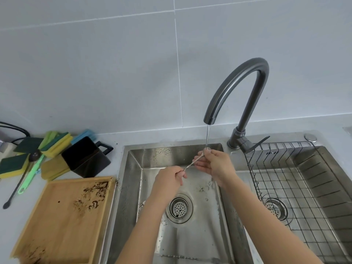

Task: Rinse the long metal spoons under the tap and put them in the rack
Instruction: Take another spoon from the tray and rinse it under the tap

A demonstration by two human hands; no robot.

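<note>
One long metal spoon (pixel 192 162), twisted along its stem, held slantwise at centre frame over the left sink basin (pixel 202 235). Left hand (pixel 170 178) pinched shut on the lower end of the handle; right hand (pixel 214 164) curled around the upper end, fingers closed on the bowl, directly beneath the thin stream (pixel 207 136) falling from the grey arched tap (pixel 238 88). Wire rack (pixel 285 187) seated in the right basin, right of frame, apparently bare of spoons. Left basin floor speckled with dark grounds around the strainer (pixel 179 208); possibly another thin metal piece low in that basin by the left forearm, too unclear to name. On the tabletop (pixel 11 216) at lower left, wooden tray (pixel 64 221) strewn with brown grounds; above it a black cup (pixel 85 157), sponges (pixel 55 143), a green brush (pixel 31 175) and a thin dark stirrer (pixel 16 189).

Risks, judged from this: wet, slim stem likely slippery, so a loosened pinch could drop the spoon into the gritty basin and dirty it again. Water striking the curved bowl could spray outward toward the tabletop. Narrow stem could also slide through the wide gaps in the rack wires unless laid across several of them. Grounds on the tray near the basin edge could wash or fall in.
</note>
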